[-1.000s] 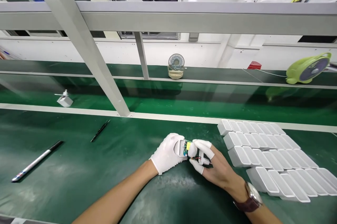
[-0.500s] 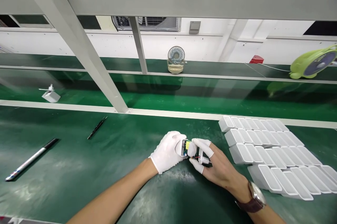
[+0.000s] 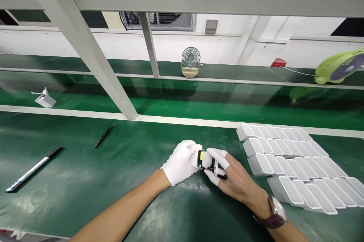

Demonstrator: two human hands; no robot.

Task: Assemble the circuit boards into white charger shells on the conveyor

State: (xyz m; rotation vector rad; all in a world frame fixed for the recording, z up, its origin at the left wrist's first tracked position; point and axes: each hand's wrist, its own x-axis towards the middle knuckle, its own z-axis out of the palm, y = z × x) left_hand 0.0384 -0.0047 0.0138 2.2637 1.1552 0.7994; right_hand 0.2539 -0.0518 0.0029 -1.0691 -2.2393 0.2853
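At far left, a capped marker (image 3: 34,170) lies slantwise on the green table (image 3: 85,189), with a small white block (image 3: 45,100) beyond it, past the pale strip. Next lies a thin black tool (image 3: 105,136). At centre, the gloved left hand (image 3: 182,163) curls closed around a white housing (image 3: 193,159), whose open end shows a circuit board (image 3: 200,158) with a yellow component. Just beside it, the right hand (image 3: 233,174), fingertips covered in white, is partly closed, fingers and thumb around a white-and-black piece (image 3: 219,170). Farther right stand four rows of white cases (image 3: 287,164).
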